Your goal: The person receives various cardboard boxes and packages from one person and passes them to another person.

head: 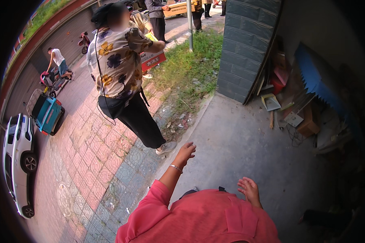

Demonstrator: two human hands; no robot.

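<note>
My left hand (186,152), with a silver bangle at the wrist, reaches forward above the edge of the concrete floor (222,142). Its fingers are loosely bent and I see nothing in them. Nearer my body, my right hand (249,189) is raised beside my red shirt (206,212), its fingers slightly apart and nothing in its grasp. Ahead on the left stands a person in a flower-print shirt (115,57) and black trousers. That person's arm reaches toward a red printed carton (153,60), partly hidden behind the body.
A blue-grey tiled pillar (243,51) rises ahead. Beyond it lie a dustpan (270,102), a cardboard box (308,121) and a large blue panel (313,73). Paving (103,145) runs left toward a white car (19,164) and a teal three-wheeler (48,114). A metal pole (190,27) stands in grass.
</note>
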